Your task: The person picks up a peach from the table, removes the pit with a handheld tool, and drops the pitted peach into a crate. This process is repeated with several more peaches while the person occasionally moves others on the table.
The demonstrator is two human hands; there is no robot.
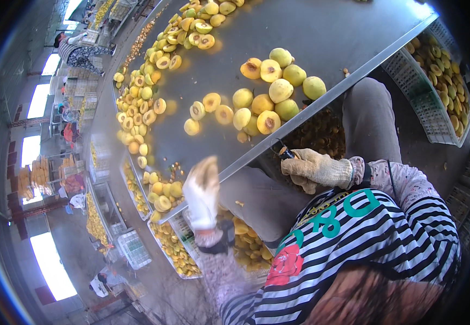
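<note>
My right hand [318, 167], in a tan-stained work glove, grips a small pitting tool [287, 153] with a black-wrapped handle and a thin wire loop. It sits just off the rim of the metal table [336, 32], above my lap. My left hand [201, 195], gloved and blurred, is over the near table edge; its fingers look drawn together, and whether they hold anything is unclear. Beyond the hands lies a cluster of yellow stone fruit [280, 90], some showing brown pit hollows. A loose halved fruit [197, 110] rests left of the cluster.
Many halved fruits [137, 109] line the table's left side, with loose pits [139, 40] behind them. A plastic crate [411, 95] of halves stands on the right, another crate [186, 231] below my left hand. A person [72, 50] and other stations occupy the hall.
</note>
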